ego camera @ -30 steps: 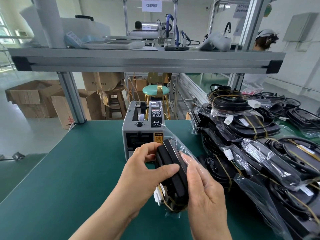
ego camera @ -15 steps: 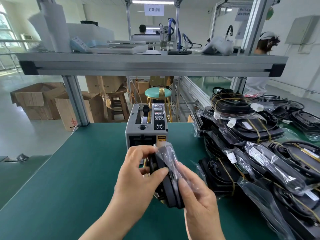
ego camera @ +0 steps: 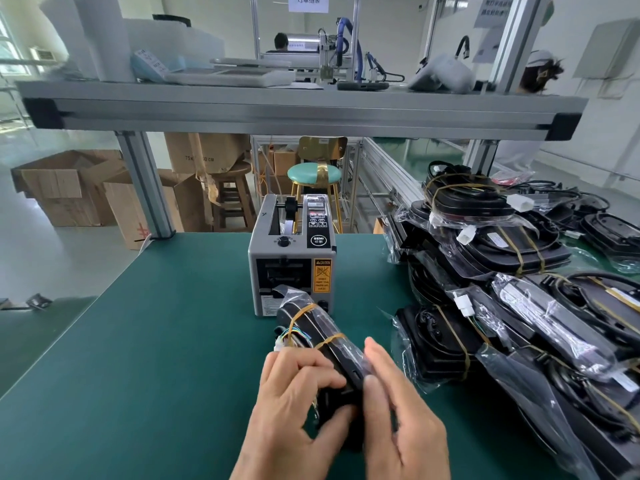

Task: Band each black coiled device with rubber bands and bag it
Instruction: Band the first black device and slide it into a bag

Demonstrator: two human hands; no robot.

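While the left hand (ego camera: pixel 298 400) curls its fingers round the near end of a black coiled device (ego camera: pixel 306 327), the right hand (ego camera: pixel 401 410) lies against the device's right side with fingers nearly straight, gripping nothing that shows; its edges are blurred. Held tilted just in front of the grey tape dispenser (ego camera: pixel 291 268), above the green table (ego camera: pixel 138 341), the device carries two rubber bands (ego camera: pixel 302 311) across its body and sits partly inside a clear plastic bag (ego camera: pixel 346 344). A white connector (ego camera: pixel 279 344) on thin coloured wires sticks out from its left side. Right of the dispenser, a heap of bagged devices (ego camera: pixel 519 306) is stacked, each crossed by tan bands. Behind the dispenser stands a stool (ego camera: pixel 313 174) with a teal seat; behind and left of it are cardboard boxes (ego camera: pixel 69 188). Above the dispenser runs an aluminium shelf (ego camera: pixel 294 112).
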